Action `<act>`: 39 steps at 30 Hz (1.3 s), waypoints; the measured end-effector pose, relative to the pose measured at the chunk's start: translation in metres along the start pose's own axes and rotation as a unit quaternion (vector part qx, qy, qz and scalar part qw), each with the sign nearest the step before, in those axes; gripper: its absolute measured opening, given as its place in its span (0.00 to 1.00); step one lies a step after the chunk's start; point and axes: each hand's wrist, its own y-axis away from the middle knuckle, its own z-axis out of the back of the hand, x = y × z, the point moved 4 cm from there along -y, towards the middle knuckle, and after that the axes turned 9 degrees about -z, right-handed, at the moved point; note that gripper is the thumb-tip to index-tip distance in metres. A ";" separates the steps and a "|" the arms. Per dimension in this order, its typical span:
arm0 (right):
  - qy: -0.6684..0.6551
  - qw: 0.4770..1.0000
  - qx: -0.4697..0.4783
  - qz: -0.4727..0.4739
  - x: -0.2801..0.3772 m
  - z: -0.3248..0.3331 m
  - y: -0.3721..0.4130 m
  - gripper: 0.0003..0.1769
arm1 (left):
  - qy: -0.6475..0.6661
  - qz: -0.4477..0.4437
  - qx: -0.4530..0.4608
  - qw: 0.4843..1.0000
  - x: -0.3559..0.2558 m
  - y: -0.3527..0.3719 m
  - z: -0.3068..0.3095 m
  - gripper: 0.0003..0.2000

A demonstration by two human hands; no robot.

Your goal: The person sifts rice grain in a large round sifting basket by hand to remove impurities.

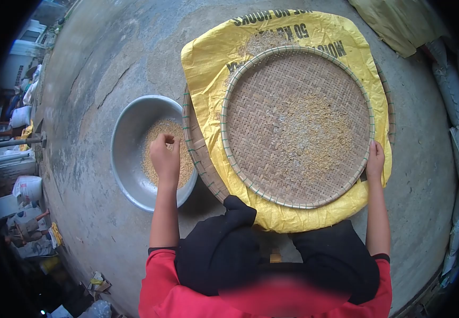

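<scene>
My left hand [165,156] is over a metal basin [126,153] on the left, its fingers curled into a pinch; what they hold, if anything, is hidden. Below that hand, the basin holds a heap of small yellowish grain [187,170]. With my right hand [375,159] I grip the right rim of a round woven winnowing tray [256,100]. Scattered over the tray's middle and right is more grain [319,132], mixed with paler bits. The tray rests over a yellow printed sack [200,69], which covers most of a larger woven tray [200,151].
Pale chaff [264,43] lies on the sack beyond the tray. Filled sacks [449,95] line the right side, with a folded yellowish sack [399,24] at the top right. Sacks and clutter [28,191] stand along the left, where another person's arm [41,215] shows. The floor [91,175] is cracked concrete.
</scene>
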 end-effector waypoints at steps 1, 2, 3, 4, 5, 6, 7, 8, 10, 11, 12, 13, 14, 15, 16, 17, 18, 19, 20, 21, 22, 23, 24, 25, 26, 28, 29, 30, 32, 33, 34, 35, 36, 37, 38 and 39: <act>-0.003 1.000 -0.001 0.002 0.000 0.000 0.000 0.19 | -0.114 0.053 0.004 0.992 0.012 0.007 0.009 0.11; -0.007 1.000 0.000 0.002 0.001 -0.001 -0.001 0.19 | -0.226 0.103 0.007 0.969 0.020 0.010 0.014 0.13; -0.012 1.000 0.006 0.003 0.002 -0.001 -0.001 0.19 | -0.228 0.101 0.007 0.968 0.022 0.009 0.011 0.13; -0.015 1.000 0.013 0.004 0.002 -0.001 0.001 0.19 | -0.215 0.087 -0.012 0.973 0.019 0.009 0.008 0.15; -0.014 1.000 0.012 0.003 0.001 -0.001 0.001 0.19 | -0.201 0.073 -0.030 0.976 0.015 0.008 0.004 0.18; -0.003 1.000 0.003 0.009 0.002 0.000 0.001 0.19 | -0.199 0.074 -0.030 0.977 0.011 0.005 -0.003 0.18; 0.008 1.000 -0.005 0.016 0.002 0.000 0.001 0.19 | -0.148 -0.026 -0.038 0.988 -0.005 -0.006 -0.012 0.18; 0.010 1.000 -0.005 0.017 0.002 0.000 0.000 0.19 | -0.096 -0.125 -0.045 0.986 -0.022 -0.015 -0.021 0.18; 0.002 1.000 -0.001 0.009 0.001 -0.001 0.000 0.19 | -0.010 -0.213 -0.007 0.977 -0.058 -0.031 -0.043 0.16; 0.004 1.000 0.000 0.010 0.002 -0.001 0.000 0.19 | 0.034 -0.251 0.010 0.967 -0.074 -0.038 -0.053 0.14; 0.003 1.000 -0.003 0.009 0.003 -0.001 0.001 0.19 | 0.072 -0.276 0.031 0.958 -0.087 -0.046 -0.067 0.13; 0.002 1.000 -0.006 0.007 0.004 -0.001 0.002 0.19 | 0.106 -0.285 0.055 0.951 -0.097 -0.050 -0.081 0.12; 0.002 1.000 -0.007 0.008 0.003 0.000 0.000 0.19 | 0.139 -0.296 0.078 0.942 -0.106 -0.054 -0.095 0.11; -0.006 1.000 -0.005 0.007 0.001 0.000 -0.001 0.19 | 0.140 -0.297 0.078 0.941 -0.115 -0.059 -0.106 0.11; -0.015 1.000 -0.003 0.005 -0.001 -0.001 -0.001 0.19 | 0.155 -0.319 0.105 0.929 -0.126 -0.062 -0.117 0.11; -0.015 1.000 -0.004 0.004 -0.001 0.000 0.000 0.19 | 0.170 -0.339 0.131 0.916 -0.135 -0.064 -0.128 0.11; -0.014 1.000 0.002 -0.004 -0.001 0.000 0.000 0.19 | 0.170 -0.338 0.131 0.916 -0.142 -0.067 -0.137 0.11; -0.013 1.000 0.009 -0.012 -0.001 0.000 -0.001 0.19 | 0.169 -0.332 0.137 0.918 -0.147 -0.070 -0.145 0.11; -0.011 1.000 0.010 -0.011 -0.001 0.000 -0.002 0.19 | 0.167 -0.326 0.143 0.919 -0.151 -0.072 -0.152 0.11; 0.000 1.000 0.004 -0.004 -0.002 0.000 -0.003 0.19 | 0.169 -0.326 0.142 0.919 -0.153 -0.074 -0.157 0.11; 0.012 1.000 -0.001 0.001 -0.001 0.001 -0.002 0.19 | 0.163 -0.320 0.158 0.920 -0.154 -0.075 -0.161 0.10; 0.013 1.000 -0.002 0.001 -0.001 0.002 -0.002 0.19 | 0.157 -0.315 0.174 0.920 -0.155 -0.075 -0.166 0.10; 0.002 1.000 0.002 -0.006 -0.001 0.001 -0.002 0.19 | 0.157 -0.314 0.176 0.920 -0.156 -0.075 -0.168 0.10; -0.009 1.000 0.006 -0.013 0.000 0.001 -0.001 0.19 | 0.154 -0.312 0.176 0.921 -0.155 -0.075 -0.169 0.10; -0.010 1.000 0.006 -0.013 -0.003 0.000 -0.001 0.19 | 0.150 -0.311 0.175 0.922 -0.154 -0.075 -0.170 0.10; -0.010 1.000 0.011 0.002 -0.004 0.001 -0.003 0.19 | 0.142 -0.310 0.172 0.924 -0.154 -0.073 -0.171 0.09; -0.010 1.000 0.010 0.002 -0.004 0.001 -0.003 0.19 | 0.136 -0.310 0.170 0.925 -0.156 -0.071 -0.171 0.08; -0.013 1.000 0.005 0.002 -0.003 0.001 -0.002 0.19 | 0.137 -0.311 0.170 0.925 -0.158 -0.070 -0.173 0.08; -0.017 1.000 0.000 0.003 -0.002 0.000 -0.002 0.19 | 0.127 -0.335 0.145 0.922 -0.160 -0.068 -0.176 0.06; -0.015 1.000 0.001 0.002 -0.003 0.000 -0.002 0.19 | 0.127 -0.335 0.144 0.923 -0.160 -0.068 -0.178 0.06; -0.011 1.000 0.003 0.002 -0.001 0.000 -0.001 0.19 | 0.128 -0.334 0.142 0.923 -0.161 -0.069 -0.180 0.05; -0.010 1.000 0.003 0.003 0.002 0.000 0.000 0.19 | 0.130 -0.334 0.140 0.923 -0.161 -0.069 -0.181 0.05; 0.003 1.000 0.001 0.003 0.004 0.000 0.002 0.19 | 0.130 -0.333 0.139 0.923 -0.160 -0.069 -0.181 0.05; 0.016 1.000 -0.001 0.003 0.007 0.000 0.003 0.19 | 0.135 -0.339 0.119 0.924 -0.159 -0.069 -0.176 0.05; 0.017 1.000 -0.001 0.005 0.005 0.001 0.002 0.19 | 0.139 -0.345 0.099 0.923 -0.159 -0.070 -0.166 0.05; 0.011 1.000 0.000 -0.001 0.000 0.001 0.001 0.19 | 0.139 -0.344 0.099 0.923 -0.156 -0.071 -0.156 0.05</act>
